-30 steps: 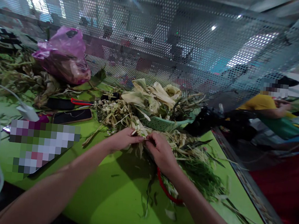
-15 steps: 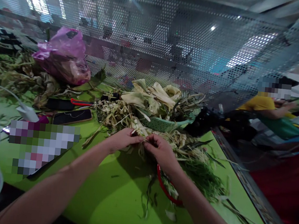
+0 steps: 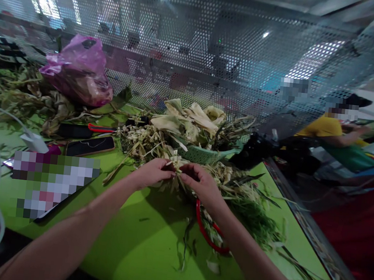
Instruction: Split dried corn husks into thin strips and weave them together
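Observation:
My left hand [image 3: 154, 172] and my right hand [image 3: 199, 181] meet over the front edge of the pile. Fingers and thumbs of both pinch a small pale piece of husk strips [image 3: 176, 162], its loose ends spreading above and below the fingertips. Just behind stands a light green perforated basket [image 3: 202, 155], heaped with dried pale husks [image 3: 194, 119]. Left of it lies a mound of chopped straw-coloured pieces [image 3: 146, 142]. Beneath my right forearm, a red ring-shaped rim [image 3: 200, 228] surrounds pale scraps.
On the green table [image 3: 141, 260] lie a phone [image 3: 90, 146], a red-handled tool [image 3: 101, 129], a white charger [image 3: 35, 142] and green fronds [image 3: 255, 220]. A pink plastic bag [image 3: 80, 73] rests against a perforated metal screen [image 3: 171, 36]. A person in yellow [image 3: 322, 127] sits at right.
My fingertips have shifted slightly on the husk piece, and more of its pale ends now shows above them. My right hand's fingers have lifted a little. The surroundings look the same.

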{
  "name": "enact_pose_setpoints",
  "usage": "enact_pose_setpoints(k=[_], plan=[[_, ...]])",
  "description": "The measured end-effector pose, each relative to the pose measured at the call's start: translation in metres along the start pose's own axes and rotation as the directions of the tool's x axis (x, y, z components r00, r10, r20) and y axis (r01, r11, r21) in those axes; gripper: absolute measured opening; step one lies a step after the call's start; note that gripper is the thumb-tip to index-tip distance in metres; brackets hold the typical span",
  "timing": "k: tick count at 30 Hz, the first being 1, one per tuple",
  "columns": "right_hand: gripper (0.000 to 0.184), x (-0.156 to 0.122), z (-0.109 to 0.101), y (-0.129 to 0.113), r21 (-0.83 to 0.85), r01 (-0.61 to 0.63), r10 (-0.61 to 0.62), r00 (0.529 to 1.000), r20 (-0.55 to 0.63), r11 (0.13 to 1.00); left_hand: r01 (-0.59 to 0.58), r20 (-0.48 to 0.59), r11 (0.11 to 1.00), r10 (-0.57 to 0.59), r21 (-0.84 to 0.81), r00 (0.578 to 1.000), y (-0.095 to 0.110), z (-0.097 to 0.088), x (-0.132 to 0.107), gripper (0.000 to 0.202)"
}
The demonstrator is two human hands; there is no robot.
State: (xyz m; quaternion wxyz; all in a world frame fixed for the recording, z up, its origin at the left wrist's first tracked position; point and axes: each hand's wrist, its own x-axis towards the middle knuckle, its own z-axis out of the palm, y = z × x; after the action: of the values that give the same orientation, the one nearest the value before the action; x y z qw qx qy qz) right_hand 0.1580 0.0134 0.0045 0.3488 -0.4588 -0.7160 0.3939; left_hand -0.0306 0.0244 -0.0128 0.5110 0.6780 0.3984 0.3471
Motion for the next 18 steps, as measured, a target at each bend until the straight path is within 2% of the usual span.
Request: enact_pose_setpoints(k=[4,8,13,16,18], plan=[[0.026,-0.001,0.004,-0.001,0.204,-0.047,0.044,0.999,0.020,0.978,0.003,0.074,0.991,-0.013,0.133,0.997,0.006,0.003,-0.004,0.016],[0.024,-0.002,0.009,0.000,0.411,-0.107,0.102,0.994,0.034,0.905,0.006,0.152,0.996,-0.020,0.092,0.988,0.010,0.005,-0.006,0.022],[0.024,-0.003,0.008,0.001,0.502,-0.097,0.149,0.987,-0.065,0.860,-0.028,0.132,0.999,0.023,0.039,0.991,0.013,0.005,-0.004,0.022],[0.023,-0.003,0.008,0.001,0.511,-0.082,0.152,0.984,-0.096,0.856,-0.073,0.139,0.995,0.063,0.068,0.988,0.010,0.008,-0.003,0.019],[0.024,-0.002,0.008,0.003,0.502,-0.077,0.147,0.984,-0.100,0.861,-0.084,0.096,0.987,0.071,0.136,0.993,0.007,0.011,-0.002,0.015]])
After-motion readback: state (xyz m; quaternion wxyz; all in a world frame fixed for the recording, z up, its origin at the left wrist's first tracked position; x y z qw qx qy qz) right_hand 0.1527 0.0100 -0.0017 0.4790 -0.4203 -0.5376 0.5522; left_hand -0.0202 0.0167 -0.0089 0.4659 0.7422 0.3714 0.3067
